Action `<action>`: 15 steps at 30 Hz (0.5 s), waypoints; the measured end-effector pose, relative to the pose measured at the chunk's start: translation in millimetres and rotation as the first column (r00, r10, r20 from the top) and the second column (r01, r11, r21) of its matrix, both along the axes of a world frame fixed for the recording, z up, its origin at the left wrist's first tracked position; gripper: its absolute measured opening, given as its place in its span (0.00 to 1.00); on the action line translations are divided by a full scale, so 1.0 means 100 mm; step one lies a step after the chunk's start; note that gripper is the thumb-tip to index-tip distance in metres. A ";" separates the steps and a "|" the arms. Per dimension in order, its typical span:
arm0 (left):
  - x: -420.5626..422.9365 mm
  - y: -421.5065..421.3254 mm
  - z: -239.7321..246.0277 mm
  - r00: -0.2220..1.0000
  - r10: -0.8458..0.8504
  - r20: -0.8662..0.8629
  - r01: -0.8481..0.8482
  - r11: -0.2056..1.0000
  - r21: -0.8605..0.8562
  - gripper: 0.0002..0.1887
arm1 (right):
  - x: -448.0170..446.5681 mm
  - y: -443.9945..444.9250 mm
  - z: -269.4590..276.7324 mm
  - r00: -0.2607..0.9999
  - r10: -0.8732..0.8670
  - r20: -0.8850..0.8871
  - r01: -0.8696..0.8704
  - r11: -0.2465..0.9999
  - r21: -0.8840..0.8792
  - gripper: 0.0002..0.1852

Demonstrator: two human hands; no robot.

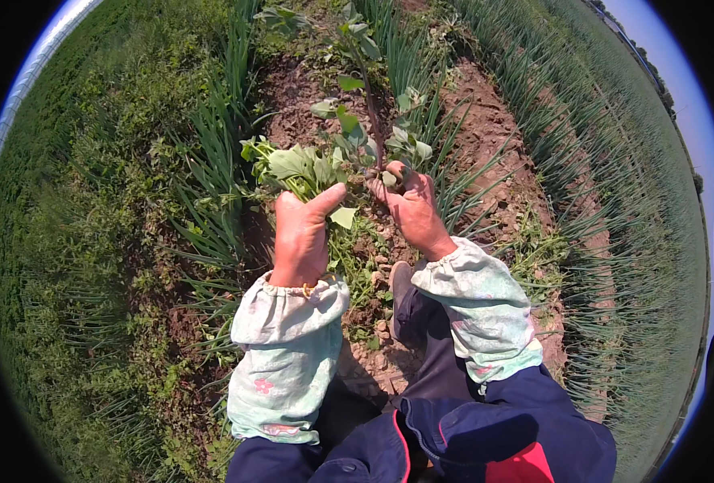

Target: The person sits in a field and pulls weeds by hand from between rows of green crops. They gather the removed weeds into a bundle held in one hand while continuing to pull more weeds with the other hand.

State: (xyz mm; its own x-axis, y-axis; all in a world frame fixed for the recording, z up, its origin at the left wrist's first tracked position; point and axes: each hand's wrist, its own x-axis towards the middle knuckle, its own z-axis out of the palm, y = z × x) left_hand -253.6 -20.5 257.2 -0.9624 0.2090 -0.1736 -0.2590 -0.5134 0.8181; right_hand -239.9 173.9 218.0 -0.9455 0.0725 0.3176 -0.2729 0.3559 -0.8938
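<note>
My left hand [303, 232] is closed around a bunch of light green leaves [293, 166], with the thumb lying across the top. To its right, my right hand [410, 205] pinches the dark reddish stem [371, 108] of a tall leafy plant between thumb and fingers. That plant extends away from me, and its leaves spread on both sides of the stem. The two hands are apart, though leaves fill part of the gap between them. Whether the plant's lower end is in the ground is hidden.
Rows of green onion-like plants [218, 175] run on the left and more rows [598, 241] on the right. Bare reddish soil [483, 133] forms a ridge between them. Low weeds [151, 157] cover the left side. My shoe [400, 296] stands on cloddy soil.
</note>
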 end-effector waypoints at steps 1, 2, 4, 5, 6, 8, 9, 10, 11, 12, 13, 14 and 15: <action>0.01 0.05 0.03 0.999 -0.051 0.006 0.052 0.998 -0.045 0.15 | 0.00 -0.04 -0.03 0.997 0.019 0.071 -0.012 0.994 -0.104 0.05; 0.01 0.12 0.05 0.995 -0.056 -0.081 0.051 0.997 -0.065 0.10 | 0.02 -0.05 -0.05 1.000 0.005 -0.014 -0.004 0.996 0.084 0.06; 0.05 0.26 0.07 0.976 -0.061 -0.210 0.052 0.997 -0.049 0.06 | 0.05 -0.14 -0.12 0.903 -0.024 -0.429 0.082 0.990 0.116 0.13; 0.05 0.30 0.08 0.977 -0.050 -0.206 0.035 0.997 -0.073 0.08 | 0.10 -0.17 -0.13 0.877 -0.062 -0.476 0.161 0.972 0.171 0.19; 0.04 0.35 0.09 0.970 -0.047 -0.240 0.030 0.997 -0.076 0.11 | 0.12 -0.11 -0.13 0.893 0.010 -0.449 0.097 0.972 0.214 0.19; 0.04 0.44 0.08 0.973 0.006 -0.231 -0.003 1.000 0.010 0.12 | 0.17 -0.04 -0.12 0.959 0.083 -0.270 -0.045 0.988 0.145 0.19; 0.05 0.47 0.07 0.988 -0.029 -0.152 0.024 0.999 -0.034 0.08 | 0.17 0.01 -0.09 0.995 0.096 0.033 -0.097 0.995 0.038 0.17; 0.07 0.48 0.07 0.980 -0.045 -0.194 0.037 0.998 -0.046 0.07 | 0.18 0.08 -0.05 0.980 0.100 0.170 -0.094 0.995 -0.043 0.15; 0.09 0.50 0.06 0.980 -0.059 -0.188 0.042 0.995 -0.093 0.07 | 0.19 0.11 -0.03 0.952 0.279 0.123 -0.179 0.837 -0.517 0.12; 0.08 0.55 0.04 0.978 -0.049 -0.205 0.040 0.998 -0.045 0.07 | 0.18 0.15 0.00 0.929 0.304 0.212 -0.116 0.781 -0.613 0.11; 0.08 0.61 0.02 0.974 -0.041 -0.221 0.044 0.999 0.008 0.07 | 0.18 0.20 0.02 0.904 0.375 0.208 -0.124 0.692 -0.711 0.11; 0.07 0.66 -0.01 0.973 -0.063 -0.221 0.058 0.998 -0.031 0.06 | 0.19 0.24 0.03 0.901 0.371 0.223 -0.078 0.644 -0.761 0.10; 0.07 0.70 -0.04 0.969 -0.068 -0.237 0.050 0.995 -0.082 0.06 | 0.20 0.27 0.03 0.905 0.359 0.229 -0.032 0.594 -0.804 0.09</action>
